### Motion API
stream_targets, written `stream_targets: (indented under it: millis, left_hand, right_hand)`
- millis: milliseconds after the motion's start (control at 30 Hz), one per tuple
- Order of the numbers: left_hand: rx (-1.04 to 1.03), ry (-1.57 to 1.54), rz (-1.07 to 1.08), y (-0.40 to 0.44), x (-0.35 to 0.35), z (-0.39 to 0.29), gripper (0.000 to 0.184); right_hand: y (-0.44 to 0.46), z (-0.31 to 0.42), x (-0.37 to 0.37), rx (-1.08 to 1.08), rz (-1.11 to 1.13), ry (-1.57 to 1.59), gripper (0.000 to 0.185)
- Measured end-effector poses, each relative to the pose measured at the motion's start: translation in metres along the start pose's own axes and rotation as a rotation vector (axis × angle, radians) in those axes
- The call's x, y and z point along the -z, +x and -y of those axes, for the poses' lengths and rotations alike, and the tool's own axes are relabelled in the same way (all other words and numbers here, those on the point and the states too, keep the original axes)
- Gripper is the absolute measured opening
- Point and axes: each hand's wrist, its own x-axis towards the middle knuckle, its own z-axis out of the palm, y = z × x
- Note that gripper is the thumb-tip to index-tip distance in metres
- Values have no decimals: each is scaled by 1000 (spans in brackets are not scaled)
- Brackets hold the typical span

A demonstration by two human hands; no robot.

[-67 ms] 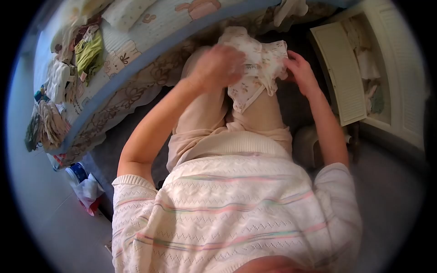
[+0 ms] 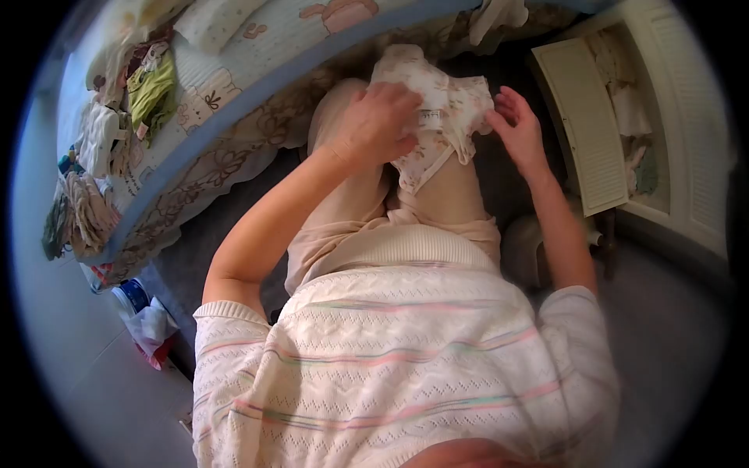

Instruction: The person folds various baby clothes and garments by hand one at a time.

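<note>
I have the left hand [image 2: 381, 121] laid over one side of the floral garment [image 2: 460, 101], its fingers bent, and from here I cannot tell whether they pinch any cloth; the right hand [image 2: 521, 132] is at the garment's opposite edge, fingers parted and loosely curled, thumb touching or just beside it. I judge the cloth light, soft and limp, hardly fragile, best taken by its edges or corners with thumb and fingertips. It lies across the trousered lap [image 2: 441, 195], which looks yielding and uneven beneath it. Beyond and left of the garment is a bed [image 2: 269, 58] bearing a green cloth [image 2: 152, 90]; right of it, a cream cabinet [image 2: 581, 129] stands open, with fabric inside.
</note>
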Motion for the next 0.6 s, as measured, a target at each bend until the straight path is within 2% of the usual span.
stream_targets:
  millis: [100,167,200,300,400,500,567,600]
  left_hand:
    - [20,-15,-48,-3,-8,-7,46]
    - [-4,36,-71,-4,-20,-6,43]
    - [-15,62,-88,-2,-25,-4,41]
    - [58,167,48,7,-8,-5,34]
    - [137,183,130,23,4,4,28]
    - [236,-171,67,45,28,13,21]
    - [197,-129,94,66,42,24,20]
    - [178,-180,66,80,51,27,23]
  right_hand:
    - [-47,48,-14,285,-15,-375,66]
    - [-67,48,-32,403,56,-457,62]
    - [-68,43,-39,424,56,-613,54]
    - [-66,37,-43,476,-3,-667,43]
    - [-55,30,-33,482,37,-594,31]
    - [-30,45,-3,21,179,-320,19]
    - [2,50,20,79,214,120,17]
    - [16,62,31,77,200,209,17]
